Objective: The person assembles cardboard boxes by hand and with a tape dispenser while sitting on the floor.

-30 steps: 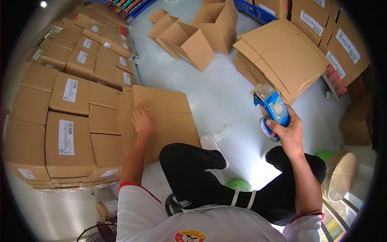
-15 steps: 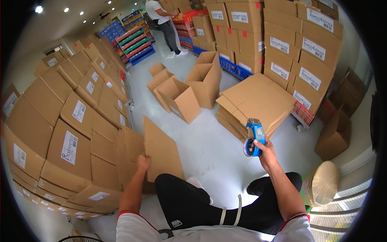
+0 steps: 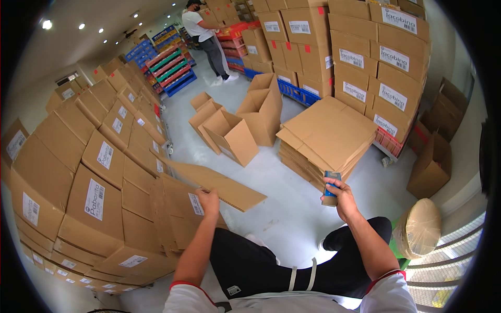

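Between the fingers of my left hand (image 3: 210, 200) is the edge of a flattened cardboard box (image 3: 229, 189), tilted out over the floor. Just below it, more flattened boxes (image 3: 180, 206) lean upright against the stacked cartons, one with a white label. My right hand (image 3: 343, 200) grips a blue tape dispenser (image 3: 330, 196), now seen nearly end-on, so its roll is hidden. Beyond that hand lies a pile of flat cardboard sheets (image 3: 329, 125).
Open, standing boxes (image 3: 232, 134) are grouped on the floor ahead. Labelled cartons (image 3: 94, 201) form a wall at left; more cartons (image 3: 394, 94) are stacked at right. A wrapped round bundle (image 3: 421, 221) stands at lower right. Far back, a person (image 3: 206, 41) stands beside red crates (image 3: 232, 34).
My left hand has moved right, swinging the flattened box from upright to a lower tilt away from the leaning ones. The tape dispenser has turned in my right hand.
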Demonstrator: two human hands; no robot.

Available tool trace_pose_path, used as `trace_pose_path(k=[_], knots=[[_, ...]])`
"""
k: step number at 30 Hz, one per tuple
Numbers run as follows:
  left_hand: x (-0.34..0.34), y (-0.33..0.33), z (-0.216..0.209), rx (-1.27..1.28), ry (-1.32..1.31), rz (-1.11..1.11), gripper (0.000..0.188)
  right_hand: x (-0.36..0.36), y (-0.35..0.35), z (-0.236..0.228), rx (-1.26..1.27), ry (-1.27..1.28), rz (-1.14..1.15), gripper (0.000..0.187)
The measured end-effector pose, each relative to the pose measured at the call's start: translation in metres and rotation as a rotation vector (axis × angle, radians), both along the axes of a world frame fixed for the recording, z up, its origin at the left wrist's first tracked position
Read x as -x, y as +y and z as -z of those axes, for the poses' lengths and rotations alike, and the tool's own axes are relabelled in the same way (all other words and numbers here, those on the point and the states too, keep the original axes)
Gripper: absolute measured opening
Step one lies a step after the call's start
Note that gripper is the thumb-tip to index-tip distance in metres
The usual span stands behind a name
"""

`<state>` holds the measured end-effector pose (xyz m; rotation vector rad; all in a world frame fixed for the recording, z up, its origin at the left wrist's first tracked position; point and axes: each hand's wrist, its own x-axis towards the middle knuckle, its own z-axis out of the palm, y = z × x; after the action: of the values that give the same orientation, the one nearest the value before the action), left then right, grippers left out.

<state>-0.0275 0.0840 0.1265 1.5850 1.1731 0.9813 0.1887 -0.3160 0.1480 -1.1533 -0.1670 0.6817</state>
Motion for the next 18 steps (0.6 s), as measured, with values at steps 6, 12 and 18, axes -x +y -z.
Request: trace_pose_path(k=[6,12,18], knots=[[-0.024,-0.069,0.078,0.047,-0.059,0.010,0.050,0.023,0.023,0.048,0.215,-0.123,-0.257,0.057],[-0.058,-0.169,0.081,0.175,-0.008,0.247,0.069,0.071,0.053,0.074,0.599,-0.728,-0.524,0.112],[-0.053,-0.133,0.060,0.517,0.004,0.410,0.097,0.083,0.061,0.043,0.654,-0.603,-0.984,0.115]])
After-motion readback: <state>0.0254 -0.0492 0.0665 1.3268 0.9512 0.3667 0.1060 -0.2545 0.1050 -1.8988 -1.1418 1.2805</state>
